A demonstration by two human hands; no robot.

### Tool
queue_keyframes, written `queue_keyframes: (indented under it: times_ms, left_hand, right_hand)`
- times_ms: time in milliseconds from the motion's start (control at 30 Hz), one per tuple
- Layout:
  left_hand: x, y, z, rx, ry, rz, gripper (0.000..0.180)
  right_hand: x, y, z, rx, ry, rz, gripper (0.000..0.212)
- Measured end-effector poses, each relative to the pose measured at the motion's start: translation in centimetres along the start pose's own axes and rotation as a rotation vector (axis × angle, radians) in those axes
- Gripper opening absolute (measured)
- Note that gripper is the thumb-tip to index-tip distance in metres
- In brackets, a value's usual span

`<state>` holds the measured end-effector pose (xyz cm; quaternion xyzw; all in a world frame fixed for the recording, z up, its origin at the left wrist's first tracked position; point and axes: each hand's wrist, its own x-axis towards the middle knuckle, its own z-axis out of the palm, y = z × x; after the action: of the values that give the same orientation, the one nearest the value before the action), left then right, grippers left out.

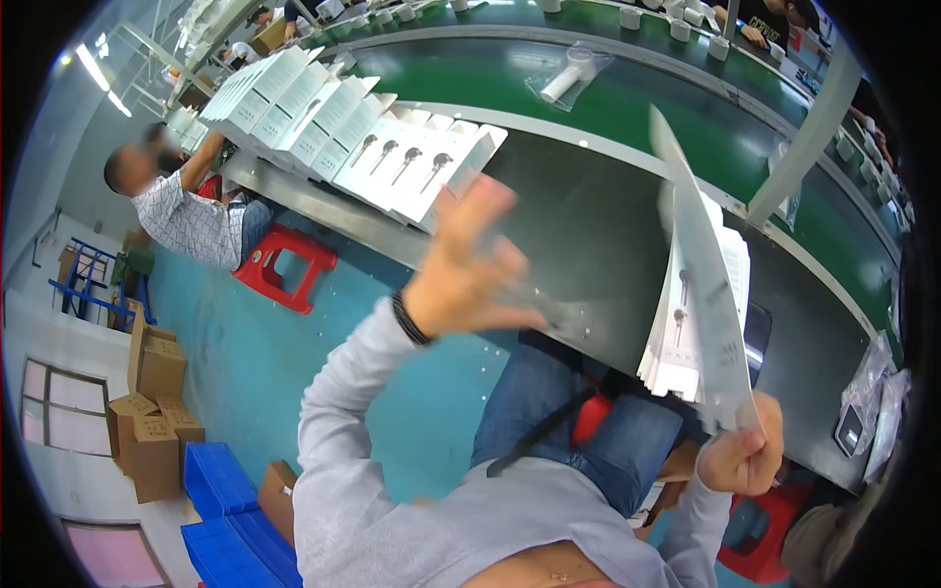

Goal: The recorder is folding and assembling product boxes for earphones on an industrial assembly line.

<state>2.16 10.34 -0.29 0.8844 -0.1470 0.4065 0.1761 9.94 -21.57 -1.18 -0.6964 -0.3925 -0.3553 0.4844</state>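
My left hand (469, 267) is raised over the near edge of the metal bench, its fingers spread and slightly blurred, holding nothing. Just beyond it stands a row of white paper boxes (392, 171) with open flaps, the nearest ones printed with a dark long-handled device. My right hand (747, 453) pinches the near end of a flat, unfolded white carton (714, 304), which stands on edge and is blurred by motion. Behind that carton lies a stack of flat printed cartons (669, 343) on the bench, partly hidden by it.
A green conveyor belt (627, 103) runs beyond the bench, carrying a bagged white shower-head-like item (569, 76). A phone (849, 429) and plastic bags (887, 412) lie at the right. At the left, a person (191, 211) sits near a red stool (284, 267); blue bins (221, 480) stand below.
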Motion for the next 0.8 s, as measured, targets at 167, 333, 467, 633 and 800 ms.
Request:
queue_keyframes:
  times_ms: [167,333,467,633,800]
  left_hand:
    - [1.7,7.7,2.1,0.090,-0.151,0.260,0.062]
    - [2.3,8.1,1.5,-0.058,-0.369,0.149,0.068]
    - [2.2,9.3,2.3,-0.144,-0.447,0.104,0.071]
    - [2.6,9.9,3.1,-0.171,-0.428,0.172,0.070]
    - [2.4,9.9,2.0,-0.207,-0.406,-0.092,0.059]
  right_hand:
    - [0.9,-3.1,2.0,0.715,-0.116,0.565,0.023]
    - [0.5,-2.3,2.1,0.683,-0.302,0.591,0.019]
    - [1.8,-1.1,0.2,0.706,-0.580,0.737,0.032]
    - [1.0,0.6,0.1,0.633,-0.743,0.612,0.048]
    - [-1.1,0.8,1.1,0.779,-0.768,0.590,0.047]
